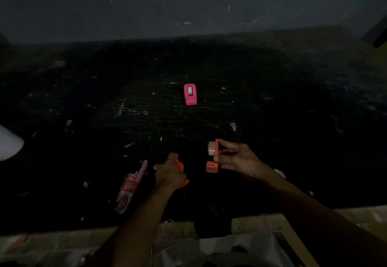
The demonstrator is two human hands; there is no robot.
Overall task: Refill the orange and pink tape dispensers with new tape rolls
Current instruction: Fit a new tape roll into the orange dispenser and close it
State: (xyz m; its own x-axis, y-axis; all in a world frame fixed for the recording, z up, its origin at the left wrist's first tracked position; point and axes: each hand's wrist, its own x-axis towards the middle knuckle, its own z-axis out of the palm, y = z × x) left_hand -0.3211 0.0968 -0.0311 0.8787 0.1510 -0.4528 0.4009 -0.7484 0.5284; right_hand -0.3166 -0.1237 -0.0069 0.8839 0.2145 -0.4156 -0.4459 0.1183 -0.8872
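Note:
The orange tape dispenser is split into two halves. My left hand [170, 172] grips one orange half [181, 167], mostly hidden behind the fingers. My right hand [236, 158] holds the other orange half [212, 166] upright, with a pale tape roll [212, 147] sitting at its top end. The two halves are apart, a short gap between them. The pink tape dispenser [190, 94] stands alone farther back on the dark table, with a white roll showing in its top slot.
An orange printed wrapper [130, 187] lies left of my left forearm. Small scraps litter the scratched black table [83, 151]. A white object [9, 143] pokes in at the left edge. Cardboard and paper [261, 225] lie along the near edge.

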